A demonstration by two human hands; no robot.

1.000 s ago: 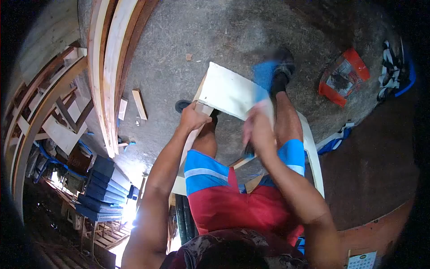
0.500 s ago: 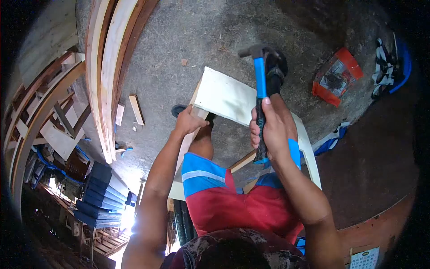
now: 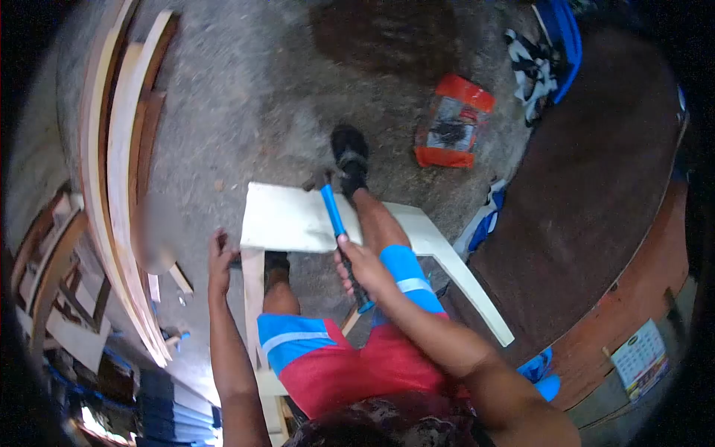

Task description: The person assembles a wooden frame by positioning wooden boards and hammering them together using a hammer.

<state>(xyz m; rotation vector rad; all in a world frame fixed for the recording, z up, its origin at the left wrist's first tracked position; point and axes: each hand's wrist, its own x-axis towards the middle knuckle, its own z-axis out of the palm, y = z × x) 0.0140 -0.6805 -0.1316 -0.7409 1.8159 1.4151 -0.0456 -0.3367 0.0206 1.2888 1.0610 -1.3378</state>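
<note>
A claw hammer with a blue and black handle is in my right hand, the fingers wrapped round its lower grip. The hammer head points away from me, over the far edge of a pale wooden frame. This frame stands around my legs, with a broad flat panel across the front and a slanted piece running down the right side. My left hand is just left of the frame's front corner, fingers apart and holding nothing; it looks slightly blurred.
Long curved boards lie on the left, with wooden frames beyond them. A small wood offcut is on the concrete floor. Farther right are an orange-and-clear package, a brown sheet and a wall calendar.
My left hand has let go of the frame's corner and moved left. The view has turned to the right. The hammer stays in my right hand, now over the panel.
</note>
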